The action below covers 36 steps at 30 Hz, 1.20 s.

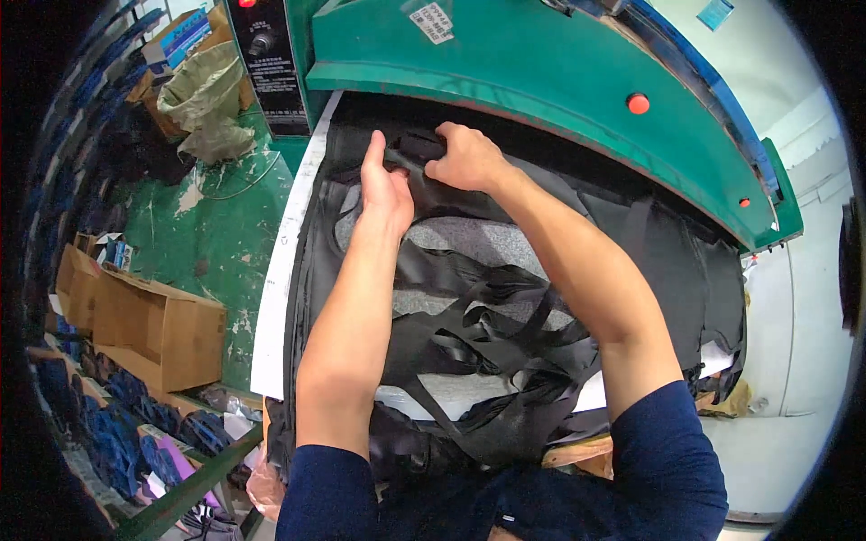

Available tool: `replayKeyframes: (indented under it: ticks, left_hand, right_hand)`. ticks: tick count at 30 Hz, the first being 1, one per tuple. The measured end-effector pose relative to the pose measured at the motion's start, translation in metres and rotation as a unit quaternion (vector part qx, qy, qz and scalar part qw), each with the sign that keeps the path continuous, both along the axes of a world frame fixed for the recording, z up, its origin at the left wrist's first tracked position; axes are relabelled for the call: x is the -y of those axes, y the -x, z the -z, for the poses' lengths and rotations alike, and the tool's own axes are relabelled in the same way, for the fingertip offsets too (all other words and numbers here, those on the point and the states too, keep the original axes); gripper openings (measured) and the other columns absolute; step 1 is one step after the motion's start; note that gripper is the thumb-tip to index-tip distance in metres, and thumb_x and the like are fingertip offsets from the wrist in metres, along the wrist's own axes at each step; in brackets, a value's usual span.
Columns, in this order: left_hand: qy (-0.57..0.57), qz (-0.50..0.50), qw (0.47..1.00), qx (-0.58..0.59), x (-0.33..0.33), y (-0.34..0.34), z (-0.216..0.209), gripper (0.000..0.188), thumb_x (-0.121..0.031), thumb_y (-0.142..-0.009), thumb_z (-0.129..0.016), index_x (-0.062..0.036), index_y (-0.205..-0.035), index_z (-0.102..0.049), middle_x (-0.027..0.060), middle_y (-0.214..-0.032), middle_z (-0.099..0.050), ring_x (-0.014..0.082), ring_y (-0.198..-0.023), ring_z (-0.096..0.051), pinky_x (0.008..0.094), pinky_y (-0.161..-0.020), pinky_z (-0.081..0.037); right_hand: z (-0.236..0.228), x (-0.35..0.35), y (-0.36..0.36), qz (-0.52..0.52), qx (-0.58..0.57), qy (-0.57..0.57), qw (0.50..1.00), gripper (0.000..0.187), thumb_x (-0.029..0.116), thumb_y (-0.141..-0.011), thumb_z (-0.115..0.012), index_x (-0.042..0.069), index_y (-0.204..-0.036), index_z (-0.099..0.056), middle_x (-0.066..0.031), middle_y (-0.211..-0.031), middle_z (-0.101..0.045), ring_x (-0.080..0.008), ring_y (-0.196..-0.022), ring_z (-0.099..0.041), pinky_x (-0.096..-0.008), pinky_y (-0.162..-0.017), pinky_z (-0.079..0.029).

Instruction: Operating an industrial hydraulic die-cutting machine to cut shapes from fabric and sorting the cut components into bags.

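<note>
Layers of thin black sheet material (622,225) lie in front of me, with cut-outs and curled, loose strips (487,320) across the middle. Through the holes a grey speckled surface (478,239) shows. At the far side, a dark cut piece (419,146) sits between my hands. My left hand (386,191) has its thumb raised and its fingers curled at the piece's left edge, partly hidden. Opposite it, my right hand (469,158) is closed with bent fingers on the right edge. How many layers the hands grip cannot be made out.
A green machine beam (532,72) with a red button (638,104) spans the far side, beside a black control panel (271,68). White board (287,270) edges the work surface. At left stand an open cardboard box (158,320) and a sack (206,95) on the green floor.
</note>
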<state>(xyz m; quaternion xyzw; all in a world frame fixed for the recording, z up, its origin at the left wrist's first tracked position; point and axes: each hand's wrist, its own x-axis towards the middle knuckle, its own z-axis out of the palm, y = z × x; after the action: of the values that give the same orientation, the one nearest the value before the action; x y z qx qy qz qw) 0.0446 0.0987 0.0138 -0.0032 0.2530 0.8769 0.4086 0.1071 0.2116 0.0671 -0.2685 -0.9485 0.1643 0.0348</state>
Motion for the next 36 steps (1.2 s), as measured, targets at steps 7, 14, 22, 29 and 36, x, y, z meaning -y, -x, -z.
replayKeyframes:
  ticks: [7, 14, 22, 29, 36]
  left_hand:
    - [-0.018, -0.018, 0.999, 0.029, -0.009, 0.014, 0.023, 0.063, -0.055, -0.090, -0.055, -0.0065, -0.130, -0.050, 0.0130, -0.127, -0.054, 0.0278, -0.117, -0.049, 0.0403, -0.105, -0.035]
    - [-0.017, 0.017, 0.999, 0.029, -0.004, 0.007, 0.014, 0.063, -0.055, -0.090, -0.053, -0.0067, -0.129, -0.048, 0.0152, -0.123, -0.056, 0.0297, -0.112, -0.052, 0.0429, -0.102, -0.038]
    - [0.048, 0.033, 0.998, -0.009, -0.017, 0.016, 0.026, 0.048, -0.048, -0.091, -0.056, -0.0052, -0.111, -0.056, 0.0139, -0.104, -0.065, 0.0246, -0.096, -0.057, 0.0377, -0.088, -0.044]
    - [0.348, -0.081, 0.896, -0.264, -0.019, 0.006, 0.023, 0.049, -0.023, -0.083, -0.064, 0.0134, -0.112, -0.048, 0.0234, -0.111, -0.061, 0.0291, -0.100, -0.058, 0.0370, -0.089, -0.045]
    - [0.501, -0.135, 0.751, -0.409, -0.006, -0.003, 0.017, 0.068, -0.026, -0.080, -0.066, 0.0185, -0.121, -0.036, 0.0370, -0.121, -0.053, 0.0418, -0.117, -0.054, 0.0402, -0.101, -0.041]
  right_hand:
    - [0.008, 0.006, 0.014, 0.046, -0.008, -0.028, 0.999, 0.054, 0.034, -0.068, -0.069, -0.003, -0.107, -0.062, -0.0245, -0.105, -0.066, -0.0367, -0.103, -0.064, -0.0444, -0.091, -0.050]
    - [0.024, -0.012, 0.005, 0.032, -0.070, 0.037, 0.996, 0.050, 0.039, -0.072, -0.073, -0.001, -0.100, -0.067, -0.0240, -0.105, -0.066, -0.0386, -0.101, -0.063, -0.0427, -0.088, -0.051]
    - [0.020, -0.022, -0.012, 0.120, -0.196, -0.064, 0.971, 0.044, 0.032, -0.072, -0.075, 0.002, -0.102, -0.068, -0.0235, -0.096, -0.068, -0.0375, -0.095, -0.065, -0.0436, -0.083, -0.052]
    - [-0.071, -0.073, -0.152, 0.211, -0.452, 0.172, 0.849, 0.025, 0.014, -0.079, -0.076, -0.001, -0.098, -0.069, -0.0063, -0.090, -0.069, -0.0163, -0.078, -0.064, -0.0314, -0.072, -0.052]
    - [-0.188, -0.070, -0.263, 0.144, -0.658, 0.233, 0.701, 0.035, 0.010, -0.079, -0.077, -0.003, -0.108, -0.064, -0.0109, -0.105, -0.067, -0.0216, -0.093, -0.065, -0.0343, -0.083, -0.053]
